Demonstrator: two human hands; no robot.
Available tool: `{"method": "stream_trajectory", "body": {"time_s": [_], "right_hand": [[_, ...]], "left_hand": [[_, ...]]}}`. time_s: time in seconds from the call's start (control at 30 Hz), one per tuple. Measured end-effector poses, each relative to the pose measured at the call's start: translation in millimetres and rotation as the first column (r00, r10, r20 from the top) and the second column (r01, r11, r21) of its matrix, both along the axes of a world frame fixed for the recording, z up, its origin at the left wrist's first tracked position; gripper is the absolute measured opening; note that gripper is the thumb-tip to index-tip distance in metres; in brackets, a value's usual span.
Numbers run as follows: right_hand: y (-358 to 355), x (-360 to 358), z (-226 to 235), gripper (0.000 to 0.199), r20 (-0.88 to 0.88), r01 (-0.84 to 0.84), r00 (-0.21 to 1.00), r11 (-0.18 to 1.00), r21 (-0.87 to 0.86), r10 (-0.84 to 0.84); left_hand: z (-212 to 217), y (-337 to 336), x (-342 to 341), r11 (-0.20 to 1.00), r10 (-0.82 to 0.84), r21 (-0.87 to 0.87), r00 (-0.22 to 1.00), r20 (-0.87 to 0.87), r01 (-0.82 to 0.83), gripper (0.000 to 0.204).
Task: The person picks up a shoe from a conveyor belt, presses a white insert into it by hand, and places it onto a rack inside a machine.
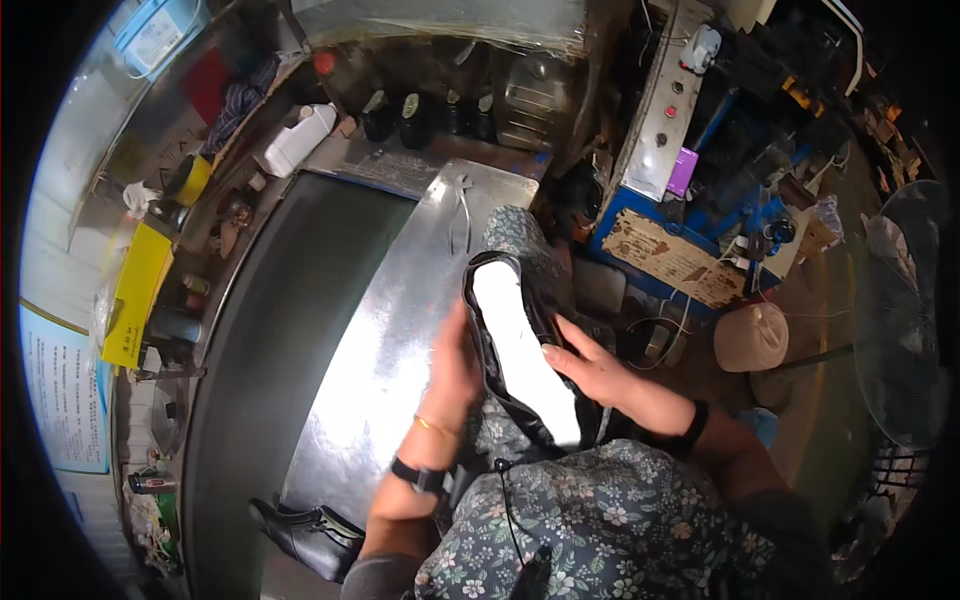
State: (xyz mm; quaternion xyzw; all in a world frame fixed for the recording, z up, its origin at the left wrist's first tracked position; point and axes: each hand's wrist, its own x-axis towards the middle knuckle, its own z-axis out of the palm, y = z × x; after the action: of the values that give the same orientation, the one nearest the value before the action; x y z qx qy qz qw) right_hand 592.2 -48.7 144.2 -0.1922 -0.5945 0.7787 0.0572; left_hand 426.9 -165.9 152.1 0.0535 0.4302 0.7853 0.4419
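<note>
A black shoe upper [482, 350] with a white insole [515, 345] facing up rests over my lap, its long side pointing away from me. My left hand [453, 358], slightly blurred, is closed against the upper's left side, its fingertips hidden. From the right, my right hand [592, 372] grips the other side, with the thumb on the edge by the insole and the fingers along the outside. Metal pincers [461, 215] lie beyond on the shiny metal plate [370, 340]. Another black shoe [312, 537] lies at the plate's near left end.
A dark belt-like surface [265, 330] runs left of the plate. White jug [298, 138], yellow box [137, 293] and several small items fill the left shelf. Several black shoes [410, 120] stand at the back. At right are a blue-framed machine [660, 255], pink-beige cover [750, 337] and fan [905, 320].
</note>
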Motion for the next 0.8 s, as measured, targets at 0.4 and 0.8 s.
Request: {"method": "stream_trajectory", "body": {"time_s": [0.4,0.8], "right_hand": [[-24,-25,-3,0.100,0.081,-0.054,0.997,0.722,0.689,-0.004],[-17,-13,2,0.085,-0.285,0.054,0.956,0.910,0.411,0.072]], "left_hand": [[16,-26,-19,0.498,-0.788,-0.665,0.030,-0.615,-0.557,0.037],[15,-14,21,0.989,-0.008,-0.146,0.996,-0.087,-0.004,0.064]]}}
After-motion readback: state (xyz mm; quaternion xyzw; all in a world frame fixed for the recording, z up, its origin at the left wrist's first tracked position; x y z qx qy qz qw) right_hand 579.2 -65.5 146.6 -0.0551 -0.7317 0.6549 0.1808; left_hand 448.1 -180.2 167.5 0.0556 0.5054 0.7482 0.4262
